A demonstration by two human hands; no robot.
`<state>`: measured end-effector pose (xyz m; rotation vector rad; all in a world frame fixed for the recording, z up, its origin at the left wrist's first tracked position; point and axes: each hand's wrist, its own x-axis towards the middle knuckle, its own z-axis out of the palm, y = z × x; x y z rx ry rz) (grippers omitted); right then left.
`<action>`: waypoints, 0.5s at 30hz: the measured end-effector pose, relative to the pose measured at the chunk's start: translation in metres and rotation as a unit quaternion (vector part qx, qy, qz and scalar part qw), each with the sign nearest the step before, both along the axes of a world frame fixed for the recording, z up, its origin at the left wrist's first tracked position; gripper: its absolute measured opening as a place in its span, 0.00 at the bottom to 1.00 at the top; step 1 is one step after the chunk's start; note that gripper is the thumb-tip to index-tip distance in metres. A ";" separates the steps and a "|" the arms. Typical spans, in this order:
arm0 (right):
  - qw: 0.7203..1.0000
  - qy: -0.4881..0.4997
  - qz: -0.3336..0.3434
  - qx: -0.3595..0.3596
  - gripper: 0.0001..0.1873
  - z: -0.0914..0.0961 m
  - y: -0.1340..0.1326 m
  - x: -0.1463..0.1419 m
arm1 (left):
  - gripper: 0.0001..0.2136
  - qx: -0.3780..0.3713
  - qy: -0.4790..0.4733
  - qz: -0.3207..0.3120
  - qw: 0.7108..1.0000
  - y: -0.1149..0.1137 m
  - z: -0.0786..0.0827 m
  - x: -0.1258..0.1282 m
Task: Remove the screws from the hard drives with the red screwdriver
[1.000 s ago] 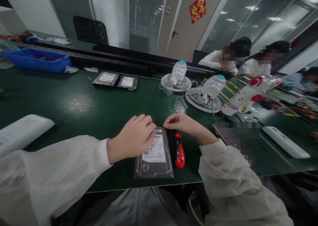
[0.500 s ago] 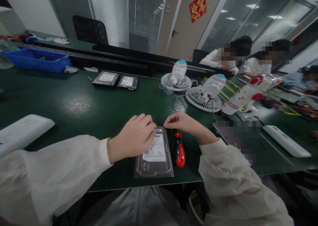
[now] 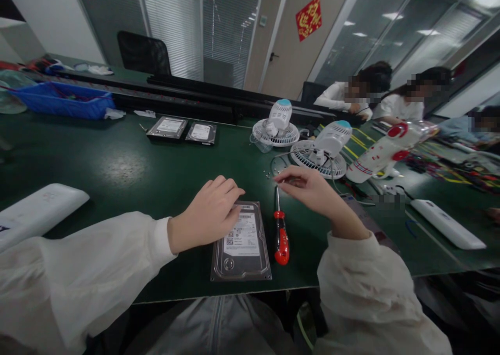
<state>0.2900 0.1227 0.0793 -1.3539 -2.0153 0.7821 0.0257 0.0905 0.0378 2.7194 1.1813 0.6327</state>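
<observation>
A silver hard drive (image 3: 242, 243) with a white label lies on the green table (image 3: 128, 173) near its front edge. My left hand (image 3: 209, 213) rests on the drive's far left corner, fingers curled down onto it. A red-handled screwdriver (image 3: 280, 235) lies just right of the drive, tip pointing away. My right hand (image 3: 308, 188) hovers above the screwdriver's tip, fingers pinched together; whether anything is between them is too small to see. Several tiny screws (image 3: 269, 174) lie scattered just beyond it.
Two more hard drives (image 3: 183, 129) lie further back. Two small white fans (image 3: 300, 141) and a white-and-red tool (image 3: 385, 151) stand to the right. A white flat device (image 3: 37, 212) lies left, another (image 3: 447, 223) right. A blue bin (image 3: 62, 100) sits far left. Other people sit at the far right.
My right hand has lifted off the drive's far right corner and moved right and away, toward the scattered screws. The screwdriver's shaft now shows. My left hand has stayed on the drive.
</observation>
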 end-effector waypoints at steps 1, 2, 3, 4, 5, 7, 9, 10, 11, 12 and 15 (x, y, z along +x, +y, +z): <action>0.999 -0.022 -0.001 0.041 0.09 0.004 -0.011 0.005 | 0.16 -0.011 -0.012 -0.001 1.000 0.002 0.001 -0.001; 0.989 -0.088 0.035 0.114 0.10 0.005 -0.024 0.010 | 0.16 -0.029 -0.025 -0.005 0.999 0.005 0.001 -0.002; 0.974 -0.151 0.080 0.149 0.15 0.004 -0.038 0.013 | 0.17 -0.057 -0.041 -0.010 0.997 0.009 0.001 -0.002; 0.957 -0.216 0.107 0.159 0.21 0.000 -0.053 0.016 | 0.17 -0.091 -0.058 -0.018 0.994 0.014 0.000 -0.002; 0.937 -0.280 0.128 0.164 0.28 -0.005 -0.067 0.017 | 0.17 -0.133 -0.075 -0.026 0.988 0.020 -0.001 -0.002; 0.889 -0.376 0.158 0.209 0.35 -0.019 -0.091 0.016 | 0.17 -0.206 -0.095 -0.045 0.973 0.033 -0.006 0.001; 0.850 -0.425 0.178 0.255 0.33 -0.030 -0.106 0.012 | 0.18 -0.241 -0.096 -0.060 0.964 0.048 -0.011 0.005; 0.836 -0.437 0.187 0.273 0.28 -0.033 -0.110 0.010 | 0.18 -0.264 -0.095 -0.070 0.957 0.055 -0.013 0.008; 0.826 -0.440 0.195 0.294 0.23 -0.034 -0.112 0.008 | 0.17 -0.287 -0.096 -0.080 0.950 0.062 -0.014 0.011; 0.817 -0.440 0.202 0.313 0.19 -0.034 -0.113 0.006 | 0.16 -0.310 -0.095 -0.092 0.941 0.068 -0.015 0.013; 0.804 -0.423 0.207 0.362 0.13 -0.025 -0.112 0.006 | 0.16 -0.350 -0.107 -0.102 0.925 0.077 -0.014 0.020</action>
